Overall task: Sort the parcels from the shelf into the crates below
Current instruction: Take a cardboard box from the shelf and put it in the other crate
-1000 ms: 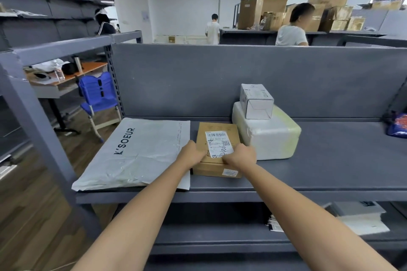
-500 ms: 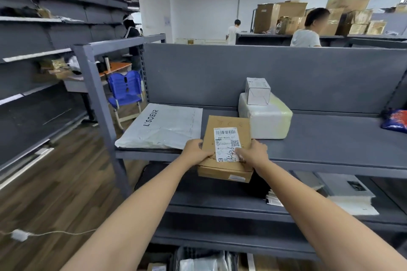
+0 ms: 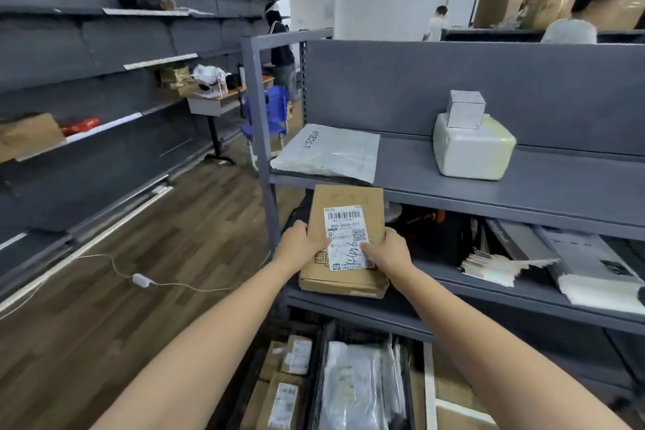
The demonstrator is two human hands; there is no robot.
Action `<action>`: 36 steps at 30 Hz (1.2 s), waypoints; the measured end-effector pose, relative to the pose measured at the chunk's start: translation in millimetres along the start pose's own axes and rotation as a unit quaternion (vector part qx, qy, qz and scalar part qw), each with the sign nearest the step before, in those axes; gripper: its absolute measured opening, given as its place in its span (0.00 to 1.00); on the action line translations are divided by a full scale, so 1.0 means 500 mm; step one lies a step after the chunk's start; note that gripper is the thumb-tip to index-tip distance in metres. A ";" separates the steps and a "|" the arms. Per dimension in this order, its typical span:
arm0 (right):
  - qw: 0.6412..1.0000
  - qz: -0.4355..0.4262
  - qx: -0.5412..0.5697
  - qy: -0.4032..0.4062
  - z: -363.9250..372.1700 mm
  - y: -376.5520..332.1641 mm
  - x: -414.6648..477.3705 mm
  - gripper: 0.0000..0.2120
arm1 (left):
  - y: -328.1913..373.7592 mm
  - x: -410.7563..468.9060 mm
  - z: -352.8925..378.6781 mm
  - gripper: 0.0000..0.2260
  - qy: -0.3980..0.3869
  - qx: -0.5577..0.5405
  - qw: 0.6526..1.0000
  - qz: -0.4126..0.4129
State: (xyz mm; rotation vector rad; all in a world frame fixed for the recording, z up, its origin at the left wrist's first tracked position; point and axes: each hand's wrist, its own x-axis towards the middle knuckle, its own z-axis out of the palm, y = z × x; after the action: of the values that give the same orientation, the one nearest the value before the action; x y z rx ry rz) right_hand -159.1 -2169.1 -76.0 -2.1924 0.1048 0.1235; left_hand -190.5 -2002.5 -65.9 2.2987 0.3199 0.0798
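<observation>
I hold a flat brown cardboard parcel (image 3: 345, 206) with a white shipping label in front of the grey shelf (image 3: 523, 185), clear of its front edge. My left hand (image 3: 296, 248) grips its left side and my right hand (image 3: 387, 251) grips its right side, thumbs on the label. On the shelf lie a white poly mailer (image 3: 328, 154), a white wrapped parcel (image 3: 471, 150) and a small white box (image 3: 466, 108) on top of it. Below, a black crate (image 3: 321, 360) holds white bagged parcels (image 3: 356, 387), with brown boxes (image 3: 289, 380) left of it.
A lower shelf (image 3: 523, 293) carries papers and flat packages. A shelf post (image 3: 258, 136) stands left of the parcel. Wooden floor with a white cable (image 3: 139, 279) lies to the left, beside long grey shelving. People stand in the background.
Both hands have pulled the brown parcel off the shelf toward me and lowered it. My view has stepped back and tipped down, showing the crates.
</observation>
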 end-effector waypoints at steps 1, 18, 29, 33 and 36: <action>1.000 -0.001 0.000 -0.008 0.018 -0.003 -0.013 0.20 | -0.022 -0.012 -0.010 0.21 0.002 -0.004 1.000 -0.006; 0.992 0.050 0.013 -0.116 0.471 0.232 0.036 0.20 | -0.518 0.044 0.132 0.21 0.021 0.021 0.993 -0.114; 0.982 -0.023 -0.068 -0.175 0.894 0.667 0.136 0.30 | -1.015 0.100 0.492 0.20 0.010 0.049 0.991 -0.127; 0.972 -0.027 -0.112 -0.204 1.001 0.771 0.156 0.36 | -1.133 0.112 0.584 0.20 0.025 0.058 0.989 -0.132; 0.971 -0.040 -0.120 -0.205 1.042 0.822 0.176 0.32 | -1.181 0.130 0.630 0.24 0.022 0.053 0.991 -0.123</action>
State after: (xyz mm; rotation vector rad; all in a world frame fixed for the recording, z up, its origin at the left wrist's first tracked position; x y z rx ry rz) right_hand -147.6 -1988.8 -720.5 -2.3590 -0.2419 0.5655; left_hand -198.4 -1827.0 -715.1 2.3453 0.6413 -0.0106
